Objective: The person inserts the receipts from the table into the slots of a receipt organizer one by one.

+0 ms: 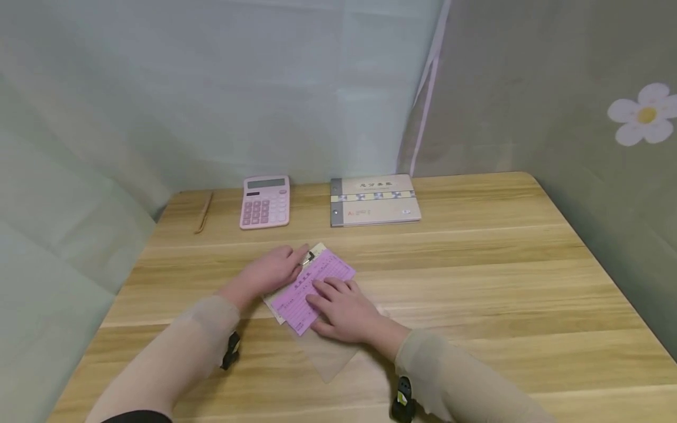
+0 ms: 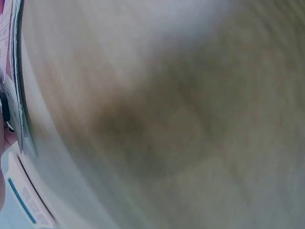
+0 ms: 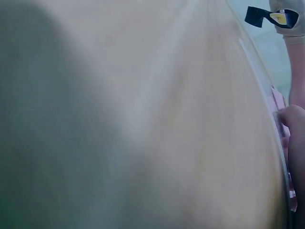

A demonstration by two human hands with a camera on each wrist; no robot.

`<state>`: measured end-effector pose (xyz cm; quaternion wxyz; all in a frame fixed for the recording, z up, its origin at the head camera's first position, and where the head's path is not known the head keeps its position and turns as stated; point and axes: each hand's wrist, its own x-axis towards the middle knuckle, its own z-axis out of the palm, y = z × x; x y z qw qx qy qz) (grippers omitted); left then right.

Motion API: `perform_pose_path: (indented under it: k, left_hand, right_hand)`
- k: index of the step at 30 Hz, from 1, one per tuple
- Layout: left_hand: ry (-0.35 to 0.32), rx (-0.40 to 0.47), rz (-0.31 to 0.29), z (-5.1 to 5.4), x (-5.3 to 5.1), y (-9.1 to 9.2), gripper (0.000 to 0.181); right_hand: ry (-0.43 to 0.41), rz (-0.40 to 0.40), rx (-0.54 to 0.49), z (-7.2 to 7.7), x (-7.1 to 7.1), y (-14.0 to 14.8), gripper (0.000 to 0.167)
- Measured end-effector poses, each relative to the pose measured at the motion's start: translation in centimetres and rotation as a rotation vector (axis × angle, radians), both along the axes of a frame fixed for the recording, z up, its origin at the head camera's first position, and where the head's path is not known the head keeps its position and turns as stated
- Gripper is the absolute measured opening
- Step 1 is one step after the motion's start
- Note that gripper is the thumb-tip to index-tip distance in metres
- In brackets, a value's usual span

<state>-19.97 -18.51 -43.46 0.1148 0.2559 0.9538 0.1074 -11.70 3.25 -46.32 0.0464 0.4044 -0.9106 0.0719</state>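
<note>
A stack of paper slips lies aslant at mid-table, with a purple printed form (image 1: 312, 288) on top and pale slips (image 1: 277, 312) showing beneath it. A black binder clip (image 1: 308, 258) sits on the stack's upper left edge, and my left hand (image 1: 272, 271) pinches it between thumb and fingers. My right hand (image 1: 345, 310) rests on the purple form with its fingers spread. Under the stack and the right hand lies a clear plastic sheet or sleeve (image 1: 329, 359). In the left wrist view, the stack's layered edge (image 2: 18, 71) appears at the far left.
A pink calculator (image 1: 265, 202) and a bound ledger (image 1: 376, 201) lie along the back of the wooden table (image 1: 508, 282). A thin tan stick-like item (image 1: 203, 212) is at the back left. Pale curtains (image 1: 238, 88) hang close behind the table.
</note>
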Motion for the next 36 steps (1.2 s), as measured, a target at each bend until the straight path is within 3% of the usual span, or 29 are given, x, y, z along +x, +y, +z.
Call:
perform_pose_path:
  k: [3,7,10,16,20,24,28,32,34,36]
  left_hand:
    - [-0.107,0.029,0.102,0.21,-0.28,0.43,0.053]
    - [-0.261,0.117,0.321,0.36,-0.41,0.75,0.087]
    - [-0.292,0.125,0.351,0.49,-0.39,0.86,0.091]
    - [-0.276,0.127,0.349,0.56,-0.45,0.77,0.093]
    - [-0.263,0.121,0.341,0.50,-0.46,0.79,0.094]
    - [-0.237,0.100,0.290,0.60,-0.55,0.74,0.087]
    - [-0.248,0.096,0.280,0.49,-0.74,0.65,0.085]
    - [-0.208,0.079,0.201,0.34,-0.71,0.53,0.059]
    - [-0.152,0.059,0.129,0.34,-0.60,0.47,0.048]
    - [-0.113,0.043,0.078,0.35,-0.51,0.40,0.049]
  right_hand:
    - [0.030,-0.012,0.017,-0.21,0.11,0.00,0.055]
    - [0.042,-0.013,0.032,-0.42,0.25,-0.08,0.059]
    - [0.040,-0.019,0.002,-0.45,0.38,-0.06,0.059]
    - [0.091,0.000,-0.043,-0.33,0.43,0.01,0.050]
    - [0.087,0.005,-0.013,-0.23,0.35,0.05,0.054]
    - [0.094,0.005,-0.004,-0.38,0.20,-0.01,0.061]
    - [0.107,0.019,-0.028,-0.33,0.20,0.04,0.057]
    - [0.119,0.038,-0.031,-0.30,0.20,0.16,0.048]
    - [0.124,0.042,-0.026,-0.41,0.17,0.18,0.049]
    - [0.126,0.045,-0.022,-0.47,0.15,0.17,0.050]
